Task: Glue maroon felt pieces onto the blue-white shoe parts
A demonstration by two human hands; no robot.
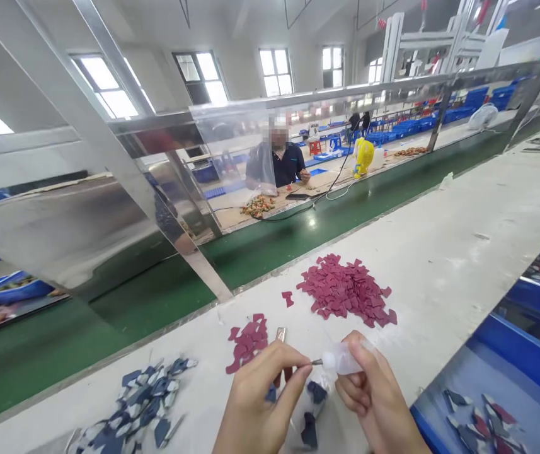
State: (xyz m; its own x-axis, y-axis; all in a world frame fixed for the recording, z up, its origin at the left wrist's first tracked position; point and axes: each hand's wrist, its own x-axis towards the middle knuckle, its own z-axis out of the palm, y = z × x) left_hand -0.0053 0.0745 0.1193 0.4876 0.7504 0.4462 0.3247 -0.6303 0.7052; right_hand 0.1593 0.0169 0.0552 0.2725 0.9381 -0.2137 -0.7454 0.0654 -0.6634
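Note:
In my right hand (376, 391), closed around it, is a small translucent white squeeze bottle (343, 358). The bottle lies nearly level, its thin metal tip (317, 362) pointing left. The thumb and forefinger of my left hand (264, 394) pinch together right at that tip; whatever is between them is hidden. A silvery strip (281, 334) sticks up behind my left fingers. Below the hands are dark blue pieces (317, 392) on or in something clear and shiny. A small heap of maroon pieces (249, 340) lies just beyond my left hand.
A larger maroon heap (345, 289) lies farther back on the white table (444, 271). Blue-and-white pieces (142, 403) are piled at left. At lower right stands a blue tray (520, 353) holding some pieces. A metal post (203, 271) rises at the table's far edge; a person (293, 161) sits beyond.

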